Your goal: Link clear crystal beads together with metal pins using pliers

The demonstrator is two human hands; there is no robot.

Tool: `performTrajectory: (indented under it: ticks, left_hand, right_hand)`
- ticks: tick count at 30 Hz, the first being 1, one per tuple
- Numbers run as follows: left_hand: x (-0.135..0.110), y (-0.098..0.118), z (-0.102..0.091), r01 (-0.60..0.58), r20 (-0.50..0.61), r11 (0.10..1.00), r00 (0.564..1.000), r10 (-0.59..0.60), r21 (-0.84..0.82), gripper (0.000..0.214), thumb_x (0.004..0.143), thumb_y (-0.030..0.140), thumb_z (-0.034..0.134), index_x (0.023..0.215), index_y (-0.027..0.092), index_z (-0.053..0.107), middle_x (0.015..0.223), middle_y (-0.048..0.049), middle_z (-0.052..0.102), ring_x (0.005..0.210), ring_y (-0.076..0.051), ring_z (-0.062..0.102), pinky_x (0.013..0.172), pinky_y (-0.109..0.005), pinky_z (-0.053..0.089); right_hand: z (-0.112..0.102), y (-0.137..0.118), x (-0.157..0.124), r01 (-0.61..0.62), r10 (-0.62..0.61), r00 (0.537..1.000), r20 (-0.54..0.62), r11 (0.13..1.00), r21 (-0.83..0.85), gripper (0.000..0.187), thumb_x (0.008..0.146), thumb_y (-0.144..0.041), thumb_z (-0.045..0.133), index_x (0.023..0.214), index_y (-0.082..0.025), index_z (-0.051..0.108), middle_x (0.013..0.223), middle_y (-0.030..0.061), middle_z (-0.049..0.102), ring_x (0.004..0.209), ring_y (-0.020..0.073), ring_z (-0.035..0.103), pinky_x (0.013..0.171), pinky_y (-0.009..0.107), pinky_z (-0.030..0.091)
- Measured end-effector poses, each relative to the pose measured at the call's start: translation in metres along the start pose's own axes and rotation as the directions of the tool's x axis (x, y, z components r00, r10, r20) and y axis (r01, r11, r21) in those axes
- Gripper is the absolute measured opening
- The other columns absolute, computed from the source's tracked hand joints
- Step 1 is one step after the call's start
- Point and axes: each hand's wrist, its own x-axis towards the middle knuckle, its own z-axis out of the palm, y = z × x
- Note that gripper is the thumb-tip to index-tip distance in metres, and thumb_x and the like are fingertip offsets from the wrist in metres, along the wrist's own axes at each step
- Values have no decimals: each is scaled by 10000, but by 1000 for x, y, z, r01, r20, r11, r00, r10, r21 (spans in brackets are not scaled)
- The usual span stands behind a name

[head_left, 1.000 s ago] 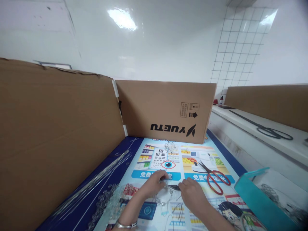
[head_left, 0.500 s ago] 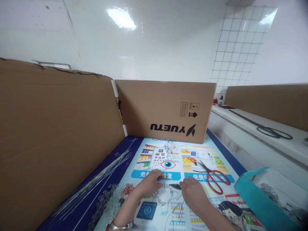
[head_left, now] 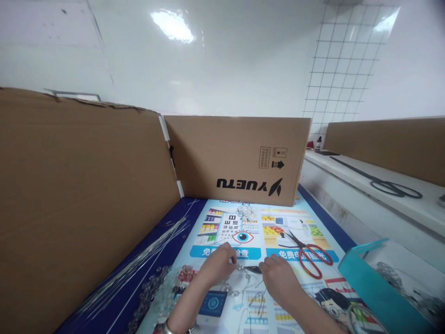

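Note:
In the head view, my left hand (head_left: 219, 263) is closed in a pinch on one end of a strand of clear beads (head_left: 235, 293), which curves over the printed table cover. My right hand (head_left: 278, 277) is wrapped round small pliers; only their dark, tapered jaws (head_left: 253, 269) show, pointing left toward the pinched beads. The palm and fingers hide the handles. Short lengths of thin wire (head_left: 257, 301) lie just below the jaws. Left of my left forearm are piles of clear beads (head_left: 163, 292) and reddish beads (head_left: 187, 273).
Red-handled scissors (head_left: 309, 257) lie beyond my right hand. A bundle of straight wires (head_left: 139, 260) runs along the left side. A teal box (head_left: 378, 285) with wire pieces stands at right. Clear beadwork (head_left: 246, 212) sits near the cardboard panel (head_left: 236, 157); another cardboard wall (head_left: 86, 195) rises at left.
My left hand has shifted slightly up, still pinching the bead strand. My right hand and the pliers have hardly moved. The view has tilted slightly.

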Motion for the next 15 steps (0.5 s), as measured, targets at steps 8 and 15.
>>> performTrajectory:
  ticks: [8, 15]
  left_hand:
    - [1, 7, 10, 11, -7, 999, 1000, -11, 40, 140, 655, 96, 491, 690, 180, 596, 814, -47, 537, 833, -189, 504, 710, -257, 369]
    - [1, 5, 16, 19, -30, 999, 999, -17, 51, 115, 654, 89, 479, 654, 175, 556, 787, -37, 522, 792, -172, 498, 661, -238, 359]
  right_hand:
    - [-4, -1, 0, 2, -2, 1000, 20, 1000, 2, 155, 752, -64, 487, 767, -190, 574, 758, 33, 575, 777, 195, 468, 665, 313, 272]
    - [-5, -1, 0, 5, -5, 1000, 22, 1000, 0, 161, 751, -60, 482, 775, -187, 579, 760, 36, 578, 767, 189, 468, 665, 303, 276]
